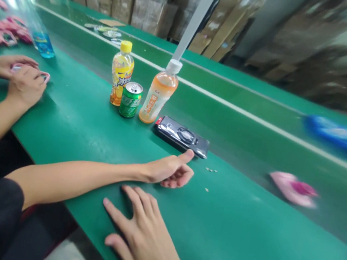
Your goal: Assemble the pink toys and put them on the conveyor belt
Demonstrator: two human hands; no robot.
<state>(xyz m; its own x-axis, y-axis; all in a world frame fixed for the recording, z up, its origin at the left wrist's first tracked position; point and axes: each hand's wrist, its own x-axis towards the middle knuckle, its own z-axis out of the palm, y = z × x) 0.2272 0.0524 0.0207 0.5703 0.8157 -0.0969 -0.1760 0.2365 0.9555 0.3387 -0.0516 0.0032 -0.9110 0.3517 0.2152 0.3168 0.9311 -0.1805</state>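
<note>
Lying flat, the dark phone (172, 134) looks glossy.

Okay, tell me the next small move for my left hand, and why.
I'd probably ease the left hand slightly right, toward the small pale bits on the green tabletop. They lie just beyond its curled fingers, closer than to the spread right hand.

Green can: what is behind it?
Behind the green can stands a yellow-capped bottle, its lower right side partly covered. Anything else the can covers cannot be seen.
</note>
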